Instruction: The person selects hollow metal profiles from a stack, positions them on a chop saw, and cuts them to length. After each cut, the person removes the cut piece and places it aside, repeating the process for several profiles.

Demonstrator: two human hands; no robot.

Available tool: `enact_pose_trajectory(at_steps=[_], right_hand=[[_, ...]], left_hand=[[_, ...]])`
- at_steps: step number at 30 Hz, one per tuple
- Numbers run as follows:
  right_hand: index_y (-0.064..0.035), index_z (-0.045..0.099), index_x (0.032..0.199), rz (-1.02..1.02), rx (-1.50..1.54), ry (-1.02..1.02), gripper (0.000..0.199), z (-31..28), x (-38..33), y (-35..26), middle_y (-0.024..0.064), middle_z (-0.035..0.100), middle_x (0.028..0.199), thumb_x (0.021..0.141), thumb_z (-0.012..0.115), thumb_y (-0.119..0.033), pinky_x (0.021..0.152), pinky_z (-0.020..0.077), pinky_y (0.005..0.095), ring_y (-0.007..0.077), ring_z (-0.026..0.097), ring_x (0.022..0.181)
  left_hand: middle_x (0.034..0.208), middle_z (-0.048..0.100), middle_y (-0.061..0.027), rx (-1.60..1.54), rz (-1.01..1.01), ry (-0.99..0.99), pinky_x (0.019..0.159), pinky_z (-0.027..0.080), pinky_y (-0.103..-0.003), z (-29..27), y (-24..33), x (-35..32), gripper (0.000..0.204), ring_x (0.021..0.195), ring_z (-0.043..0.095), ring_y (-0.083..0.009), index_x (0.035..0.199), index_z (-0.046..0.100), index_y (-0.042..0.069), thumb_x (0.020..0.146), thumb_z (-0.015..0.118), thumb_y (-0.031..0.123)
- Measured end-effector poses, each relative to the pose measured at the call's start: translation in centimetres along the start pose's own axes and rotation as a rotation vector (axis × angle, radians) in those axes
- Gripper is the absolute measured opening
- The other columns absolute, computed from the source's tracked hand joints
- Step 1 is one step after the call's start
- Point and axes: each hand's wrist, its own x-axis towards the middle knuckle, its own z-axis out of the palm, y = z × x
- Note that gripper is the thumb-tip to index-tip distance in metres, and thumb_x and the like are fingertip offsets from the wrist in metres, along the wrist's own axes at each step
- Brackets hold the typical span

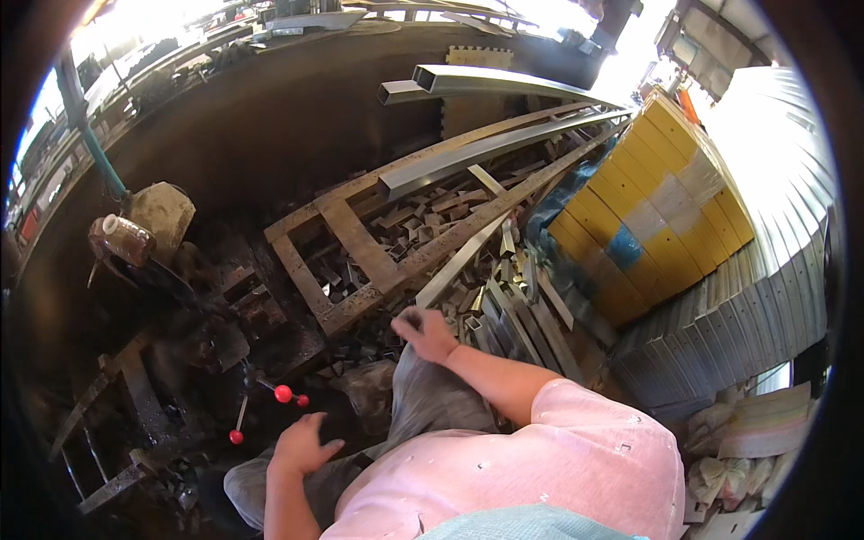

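My left hand (304, 443) is above my left thigh, thumb held apart from the fingers, with nothing visible in it. Just beyond it is a machine lever with red ball knobs (283, 394); a gap separates hand and knobs. My right hand (428, 334) is over my right knee, fingers loosely curled with a gap at the thumb and no object showing. Whether it touches the grey trousers (423, 400) is unclear. The dark, oily machine (256, 310) stands ahead of my left hand, with a brown bottle (126, 236) with a white cap above it.
A rusty metal frame (360, 243) extends away to the right, carrying long square metal tubes (468, 153). Short tube offcuts (432, 211) lie heaped inside and below it. At right stand stacked yellow panels (652, 211) and grey metal profiles (729, 310), with sacks (756, 423) nearby.
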Motion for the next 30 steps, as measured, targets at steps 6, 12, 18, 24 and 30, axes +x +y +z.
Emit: enact_pose_trajectory(at_steps=[6,12,18,24,30], right_hand=[[-0.0084,0.071,0.091,-0.269,0.337,0.386,0.051,-11.0,6.0,-5.8,0.0023,0.069,0.083,0.108,0.059,-0.055,0.069,0.0497,0.0348,0.0152,0.062,0.074],[-0.0041,0.067,0.101,-0.253,0.736,0.570,0.048,-15.0,13.7,-10.5,0.0063,0.070,0.093,0.111,0.057,-0.050,0.077,0.0502,0.0319,0.0159,0.064,0.084],[-0.0028,0.063,0.142,-0.500,-0.120,0.819,0.068,-21.8,20.0,-15.5,0.0235,0.057,0.152,0.108,0.053,-0.061,0.122,0.0363,0.0480,0.0377,0.050,0.145],[-0.0069,0.061,0.148,-0.340,-0.623,0.622,0.074,-24.5,26.4,-18.1,0.0144,0.053,0.162,0.109,0.041,-0.067,0.130,0.0239,0.0535,0.0347,0.040,0.155],[-0.0072,0.060,0.149,-0.301,-0.852,0.534,0.072,-24.2,25.8,-17.3,0.0156,0.059,0.155,0.109,0.044,-0.064,0.128,0.0270,0.0554,0.0357,0.048,0.149]], left_hand=[[0.131,0.069,-0.0212,-0.152,-0.152,0.464,0.106,0.051,-0.050,0.1,-2.8,-10.5,0.057,0.122,0.065,-0.0427,0.127,0.069,0.003,0.077,0.087,0.022],[0.128,0.064,-0.0232,0.043,-0.392,0.899,0.109,0.046,-0.053,5.5,-5.4,-17.7,0.054,0.125,0.059,-0.0447,0.123,0.065,-0.003,0.075,0.085,0.011],[0.136,0.063,-0.0246,0.203,-0.354,0.994,0.118,0.040,-0.056,8.4,-7.1,-15.2,0.058,0.132,0.056,-0.0452,0.129,0.064,-0.004,0.084,0.081,0.029],[0.122,0.073,-0.0186,0.238,-0.262,1.069,0.105,0.049,-0.055,6.6,-7.6,-14.1,0.050,0.118,0.065,-0.0433,0.118,0.076,0.008,0.085,0.085,0.045],[0.125,0.071,-0.0246,0.153,-0.332,0.976,0.110,0.045,-0.057,5.0,-6.5,-13.0,0.057,0.122,0.061,-0.0460,0.120,0.074,0.001,0.087,0.082,0.047]])
